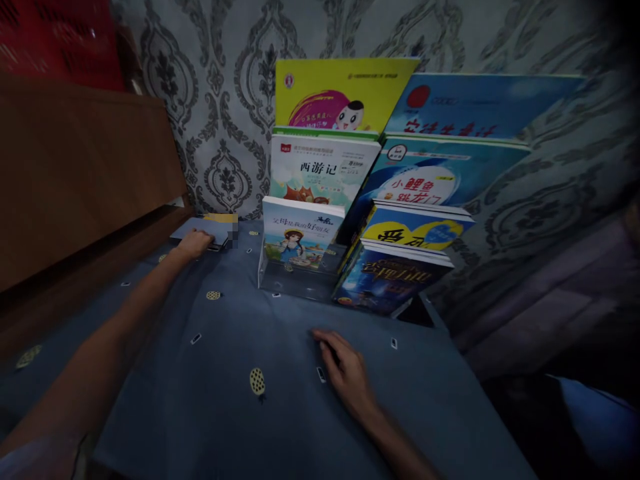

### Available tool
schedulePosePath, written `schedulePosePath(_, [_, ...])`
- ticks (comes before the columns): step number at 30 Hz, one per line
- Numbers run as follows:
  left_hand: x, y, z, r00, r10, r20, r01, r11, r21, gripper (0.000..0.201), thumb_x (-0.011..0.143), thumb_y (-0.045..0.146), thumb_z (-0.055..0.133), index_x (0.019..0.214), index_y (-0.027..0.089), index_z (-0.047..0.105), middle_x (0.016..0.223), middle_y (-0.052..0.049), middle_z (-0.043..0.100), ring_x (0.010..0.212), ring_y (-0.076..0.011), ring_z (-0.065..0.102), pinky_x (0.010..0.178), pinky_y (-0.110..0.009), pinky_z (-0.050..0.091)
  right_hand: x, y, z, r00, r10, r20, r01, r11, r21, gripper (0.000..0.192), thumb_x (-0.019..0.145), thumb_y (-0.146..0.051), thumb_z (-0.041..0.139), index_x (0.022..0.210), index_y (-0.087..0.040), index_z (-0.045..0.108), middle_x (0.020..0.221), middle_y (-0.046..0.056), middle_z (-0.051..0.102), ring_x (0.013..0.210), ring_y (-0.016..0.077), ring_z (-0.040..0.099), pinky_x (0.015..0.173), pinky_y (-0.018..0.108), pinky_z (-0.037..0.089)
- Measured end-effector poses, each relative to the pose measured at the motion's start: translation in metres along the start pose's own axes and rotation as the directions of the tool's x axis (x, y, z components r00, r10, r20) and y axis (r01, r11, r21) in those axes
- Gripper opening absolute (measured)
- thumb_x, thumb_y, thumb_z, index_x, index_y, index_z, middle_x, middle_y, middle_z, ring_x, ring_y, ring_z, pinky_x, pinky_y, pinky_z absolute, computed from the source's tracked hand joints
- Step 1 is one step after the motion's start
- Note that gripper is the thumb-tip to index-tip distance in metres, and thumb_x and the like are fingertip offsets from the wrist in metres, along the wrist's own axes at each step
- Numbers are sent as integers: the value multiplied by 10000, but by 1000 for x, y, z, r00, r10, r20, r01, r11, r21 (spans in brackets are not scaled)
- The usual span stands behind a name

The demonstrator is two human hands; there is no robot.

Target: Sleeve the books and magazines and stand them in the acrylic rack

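At the far left of the cloth, my left hand (194, 245) is closed at the near edge of a thin grey-covered book (213, 229), lying flat in a small pile. Its fingertips are partly hidden. My right hand (347, 370) rests low over the cloth, fingers loosely bent and apart, with nothing in it. Beyond it stands a clear stepped book rack (295, 283). Picture books lean in two columns there, among them a light blue book (303, 233) in front, a white book (325, 167), a yellow-green book (345, 87) and a dark blue book (390, 280).
A blue-grey tablecloth (225, 373) with pineapple prints covers the table. A brown wooden cabinet (85, 173) borders the left side, with a red item (60, 47) on top. Patterned wallpaper (220, 100) rises behind the rack. The table's right edge drops beside dark fabric.
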State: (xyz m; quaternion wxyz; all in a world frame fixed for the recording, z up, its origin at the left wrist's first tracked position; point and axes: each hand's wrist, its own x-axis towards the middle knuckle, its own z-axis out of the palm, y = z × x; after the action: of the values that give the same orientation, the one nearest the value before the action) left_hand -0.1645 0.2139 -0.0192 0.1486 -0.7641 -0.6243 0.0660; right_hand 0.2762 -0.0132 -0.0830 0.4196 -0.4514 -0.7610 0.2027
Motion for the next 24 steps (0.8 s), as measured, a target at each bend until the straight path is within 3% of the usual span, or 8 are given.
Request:
schedulePosePath(9, [-15, 18, -7, 1000, 13, -20, -12, 999, 38, 331, 891, 84, 440, 1082, 101, 710, 1076, -220, 730, 1112, -308, 664, 1021, -429, 430, 1, -7, -4, 999, 27, 24, -27, 999, 18, 314, 972, -229, 466, 1094, -217, 756, 1021, 101, 783, 954, 251, 751, 870, 404, 622])
schedulePosePath(18, [-21, 31, -7, 996, -71, -52, 72, 997, 9, 391, 986, 396, 475, 1285, 178, 601, 1271, -192, 636, 1182, -336, 595, 967, -448, 464, 2, -6, -3, 999, 26, 37, -27, 999, 20, 318, 967, -216, 464, 1088, -219, 758, 1048, 96, 779, 987, 243, 745, 905, 396, 611])
schedulePosePath(24, [-10, 34, -7, 999, -51, -20, 50, 998, -23, 332, 981, 209, 405, 1155, 141, 680, 1176, -187, 692, 1139, -302, 635, 885, -364, 508, 2, -5, -3, 999, 18, 32, -18, 1000, 22, 314, 963, -208, 466, 1069, -215, 761, 1040, 102, 779, 981, 246, 747, 888, 398, 616])
